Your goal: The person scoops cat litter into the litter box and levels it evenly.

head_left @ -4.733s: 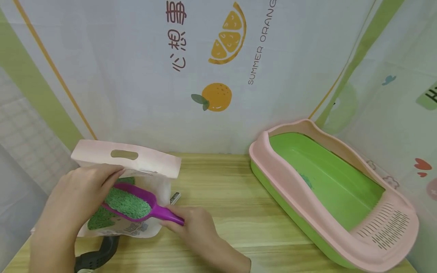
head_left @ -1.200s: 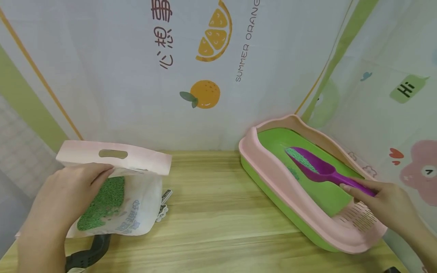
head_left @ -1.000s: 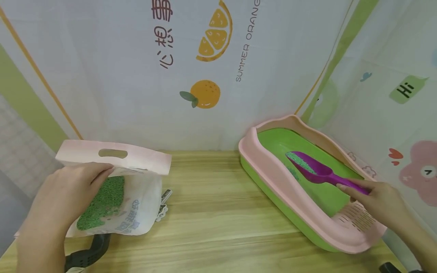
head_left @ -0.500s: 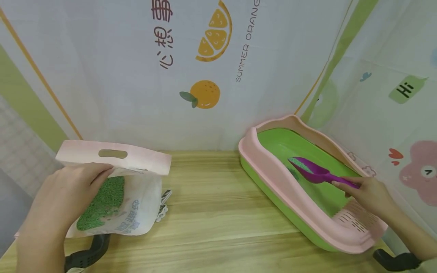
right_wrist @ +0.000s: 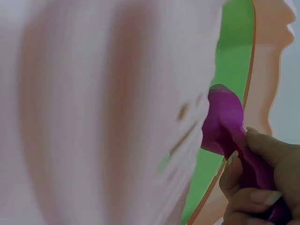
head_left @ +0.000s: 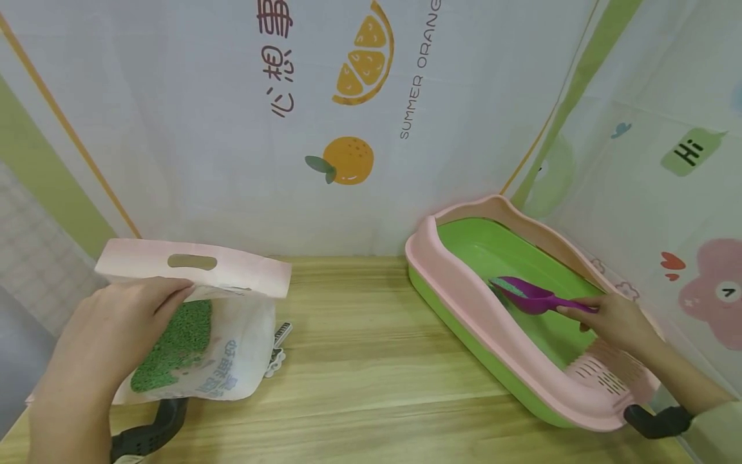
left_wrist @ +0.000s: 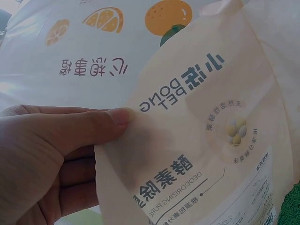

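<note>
My left hand (head_left: 127,322) pinches the open top of a bag of cat litter (head_left: 249,348), thumb on the printed face in the left wrist view. Green litter pellets (head_left: 180,341) show inside the bag. At the right, my right hand (head_left: 617,322) grips the handle of a purple litter scoop (head_left: 536,301), held low within the litter box (head_left: 458,293). Some green pellets lie in the scoop's front end. The box has a pink rim and a green basin; its near wall hides part of the basin floor. In the right wrist view, fingers curl round the scoop handle (right_wrist: 255,164).
A wooden table (head_left: 348,361) carries everything. Behind it hangs a white curtain (head_left: 243,167) printed with oranges; another printed sheet stands at the right. Slots mark the box's near step (head_left: 599,374). Black wrist mounts (head_left: 661,422) show at both forearms.
Earlier the right hand held the loaded scoop at the bag; it is now in the litter box. Lately the scoop has sunk lower and its load appears smaller. The left hand stays put.
</note>
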The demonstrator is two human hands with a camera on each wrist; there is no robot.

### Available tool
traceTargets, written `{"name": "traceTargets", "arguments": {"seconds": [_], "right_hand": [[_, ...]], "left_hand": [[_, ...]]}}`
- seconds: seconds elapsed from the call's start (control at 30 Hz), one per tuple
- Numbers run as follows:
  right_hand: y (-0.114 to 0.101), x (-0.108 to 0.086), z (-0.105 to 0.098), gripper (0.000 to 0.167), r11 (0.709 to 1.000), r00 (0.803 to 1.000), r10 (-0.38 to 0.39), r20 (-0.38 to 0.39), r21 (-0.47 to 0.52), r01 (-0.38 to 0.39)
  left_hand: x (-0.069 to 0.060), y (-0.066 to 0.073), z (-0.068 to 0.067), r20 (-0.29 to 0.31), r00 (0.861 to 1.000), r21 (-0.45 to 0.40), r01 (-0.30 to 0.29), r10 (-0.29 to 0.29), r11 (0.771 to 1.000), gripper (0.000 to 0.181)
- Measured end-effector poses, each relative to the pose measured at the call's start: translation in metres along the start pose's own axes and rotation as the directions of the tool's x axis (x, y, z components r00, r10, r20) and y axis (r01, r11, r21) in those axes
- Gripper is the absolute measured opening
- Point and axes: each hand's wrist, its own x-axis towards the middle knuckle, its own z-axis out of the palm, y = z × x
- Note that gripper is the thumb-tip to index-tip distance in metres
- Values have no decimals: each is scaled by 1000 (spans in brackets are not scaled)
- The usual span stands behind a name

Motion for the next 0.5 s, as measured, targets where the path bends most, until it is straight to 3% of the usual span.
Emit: {"name": "traceTargets", "arguments": {"seconds": [0.23,0.5], "right_hand": [[1,8,1,54,999,1000,-28,13,-38,28],[4,15,4,53,999,998,-26,52,-32,28]], "left_hand": [[2,0,0,-22,1000,5,-21,21,1000,10],[1,0,1,-1,1000,15,-15,15,1000,9]]}}
